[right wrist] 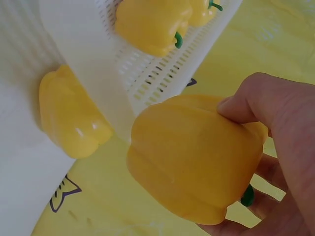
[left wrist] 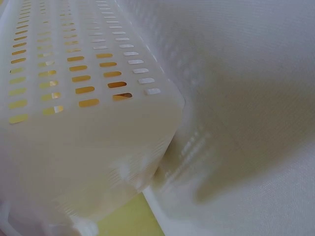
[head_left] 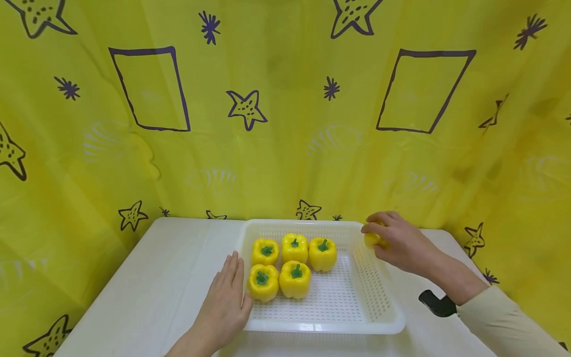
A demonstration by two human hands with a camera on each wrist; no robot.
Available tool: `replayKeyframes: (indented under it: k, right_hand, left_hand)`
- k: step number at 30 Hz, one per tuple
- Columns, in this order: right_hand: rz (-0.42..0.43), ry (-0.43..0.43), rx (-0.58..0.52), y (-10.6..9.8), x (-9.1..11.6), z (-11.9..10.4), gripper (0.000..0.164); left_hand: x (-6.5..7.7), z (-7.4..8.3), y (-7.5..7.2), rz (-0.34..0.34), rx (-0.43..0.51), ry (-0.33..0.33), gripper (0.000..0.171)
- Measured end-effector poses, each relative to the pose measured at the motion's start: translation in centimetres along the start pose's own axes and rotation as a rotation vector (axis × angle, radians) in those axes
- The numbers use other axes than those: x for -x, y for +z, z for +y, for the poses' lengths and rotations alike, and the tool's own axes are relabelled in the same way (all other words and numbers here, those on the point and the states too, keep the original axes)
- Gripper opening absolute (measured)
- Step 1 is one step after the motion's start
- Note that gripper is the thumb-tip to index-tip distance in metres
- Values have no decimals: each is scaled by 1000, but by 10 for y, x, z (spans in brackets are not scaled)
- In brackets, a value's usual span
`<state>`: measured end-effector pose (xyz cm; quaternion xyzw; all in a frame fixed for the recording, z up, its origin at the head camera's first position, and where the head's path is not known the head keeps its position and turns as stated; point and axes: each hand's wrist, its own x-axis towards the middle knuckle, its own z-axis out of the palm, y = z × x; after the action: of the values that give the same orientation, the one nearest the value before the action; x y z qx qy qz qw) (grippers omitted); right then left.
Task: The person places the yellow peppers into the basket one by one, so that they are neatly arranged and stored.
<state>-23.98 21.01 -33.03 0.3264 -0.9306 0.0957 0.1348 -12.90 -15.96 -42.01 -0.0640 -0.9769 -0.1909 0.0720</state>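
A yellow bell pepper [right wrist: 187,157] is in the grip of my right hand [head_left: 399,243], thumb on one side and fingers round the other, by the right rim of a white perforated plastic basket [head_left: 357,326]. Its green stem shows near the fingers in the right wrist view. Another yellow bell pepper [right wrist: 71,115] lies outside the basket, close to its wall. Inside, several yellow bell peppers [head_left: 295,280] with green stems are grouped on the left side. My left hand [head_left: 223,302] lies with straight fingers along the basket's left rim. The left wrist view shows the basket's slotted wall [left wrist: 64,137], not the hand's fingers.
The basket stands on a white table [head_left: 147,277]. Behind and at both sides hangs a yellow curtain [head_left: 285,158] with dark star and frame drawings. A black strap-like piece [head_left: 439,303] sits by the right wrist at the sleeve [head_left: 504,317].
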Motion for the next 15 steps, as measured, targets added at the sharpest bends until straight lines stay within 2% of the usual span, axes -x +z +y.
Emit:
replayKeyframes:
  k: [7, 15]
  right_hand:
    - [-9, -3, -22, 6, -4, -8, 33]
    - [-26, -46, -38, 13, -8, -18, 33]
  left_hand:
    - [0, -1, 2, 1, 2, 6, 67]
    - [0, -1, 2, 7, -4, 9, 67]
